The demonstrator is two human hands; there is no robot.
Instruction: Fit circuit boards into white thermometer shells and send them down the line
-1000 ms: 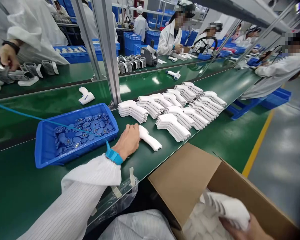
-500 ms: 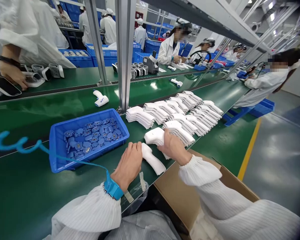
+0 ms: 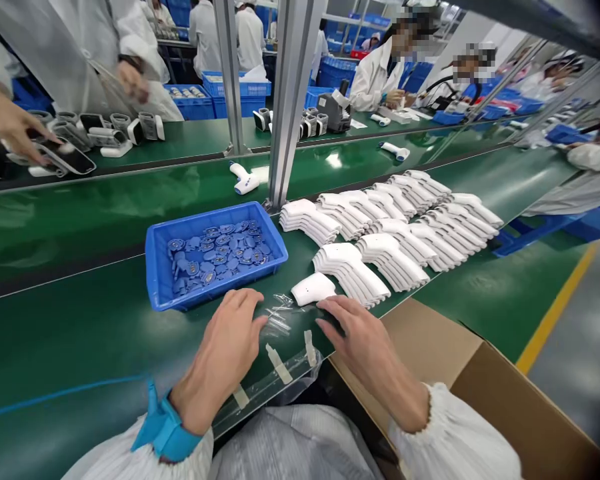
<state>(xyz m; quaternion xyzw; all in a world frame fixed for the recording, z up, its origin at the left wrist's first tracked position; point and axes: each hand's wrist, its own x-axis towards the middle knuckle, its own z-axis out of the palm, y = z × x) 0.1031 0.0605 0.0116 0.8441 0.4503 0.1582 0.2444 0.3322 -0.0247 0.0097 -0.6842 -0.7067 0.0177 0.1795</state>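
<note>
White thermometer housing on the green surface, right hand open just beside it, fingers holding nothing, left hand open and empty by clear plastic film

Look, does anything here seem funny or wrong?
Yes: one white gun-shaped plastic casing lies alone on the green conveyor belt, beside the right hand. It looks odd because the others sit in neat stacks.

Your left hand and right hand are both open and empty, palms down, fingers loosely spread toward the far side, the right one angled left, with your left wrist and right forearm coming in from the near side.
</note>
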